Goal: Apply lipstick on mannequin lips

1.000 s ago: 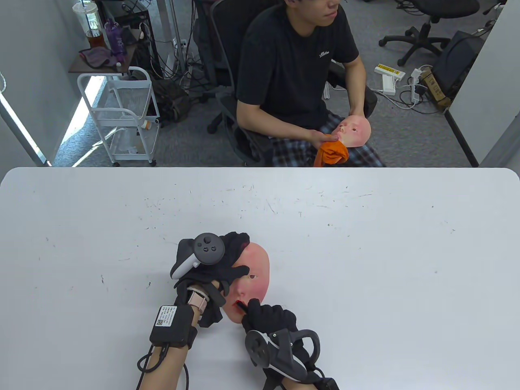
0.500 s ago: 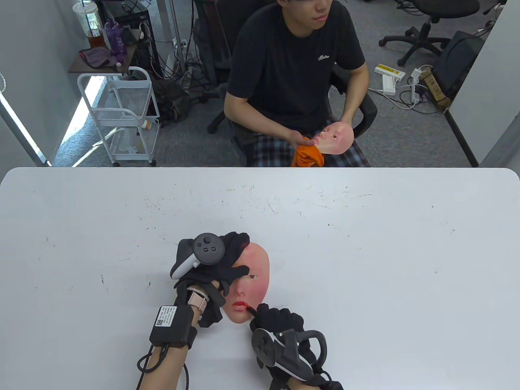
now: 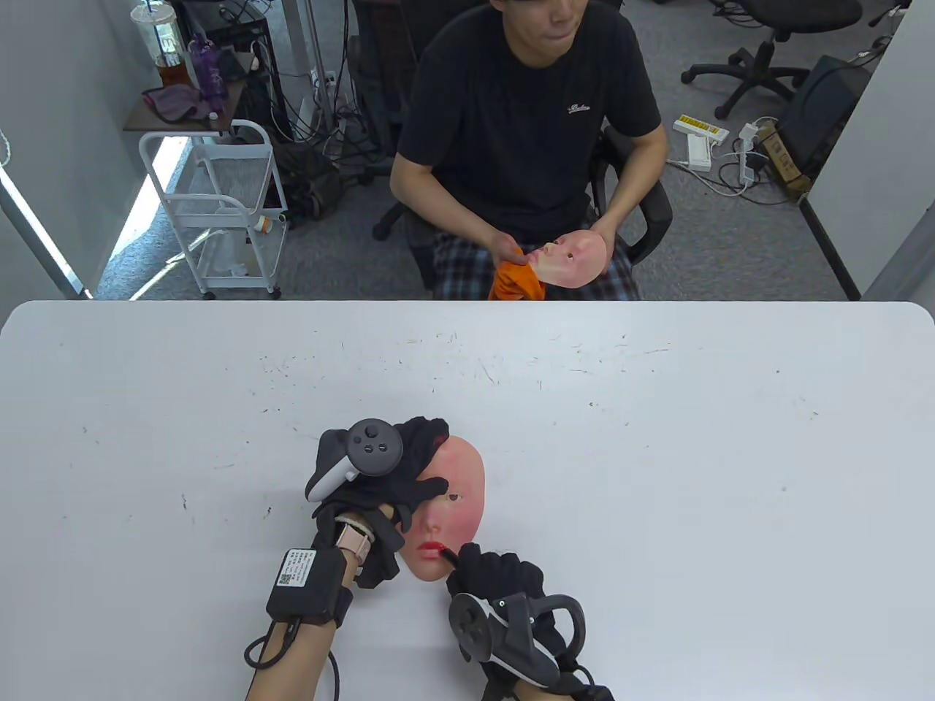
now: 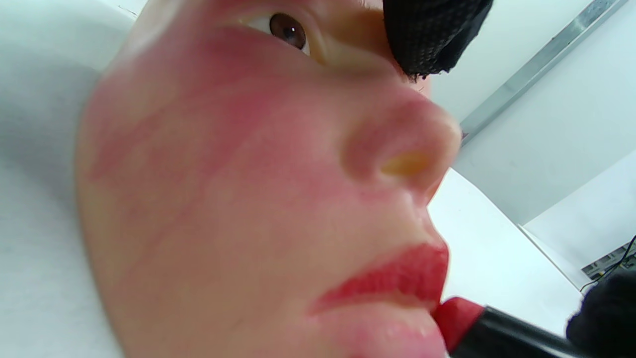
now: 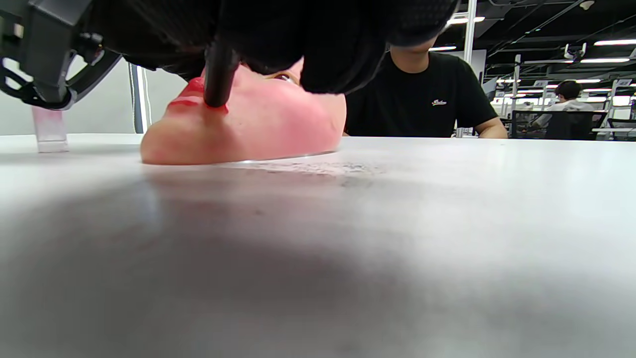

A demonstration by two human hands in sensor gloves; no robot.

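The right hand [image 3: 497, 577] pinches the lipstick [image 4: 497, 333] in curled fingers, its red tip touching the lower lip of the mask [image 3: 449, 511] at the corner of the mouth, as the left wrist view shows. The left hand [image 3: 394, 475] grips the mask's brow side, fingers curled over the forehead edge and the thumb [image 4: 432, 35] lying across the bridge of the nose just beside the eye, pinning the mask to the surface [image 3: 657, 453]. The step in hand appears to be colouring the lower lip: the upper lip [image 4: 397, 273] is already a full red, while the lower lip beside the tip looks paler and only partly covered. The next move would call for a light, steady drag of the tip along the lower lip away from that corner, keeping within the lip line while the left hand keeps the mask from sliding. The mask lies face up on the surface, chin toward the right hand and forehead away from it. It is a flesh-toned, rubbery-looking face with a brown eye, and blotchy pink staining spreads over the cheek and nose. Beyond the mask, past the far edge of the surface, a seated person [image 3: 526, 131] holds a second mask [image 3: 573, 257] against an orange cloth [image 3: 515, 281].
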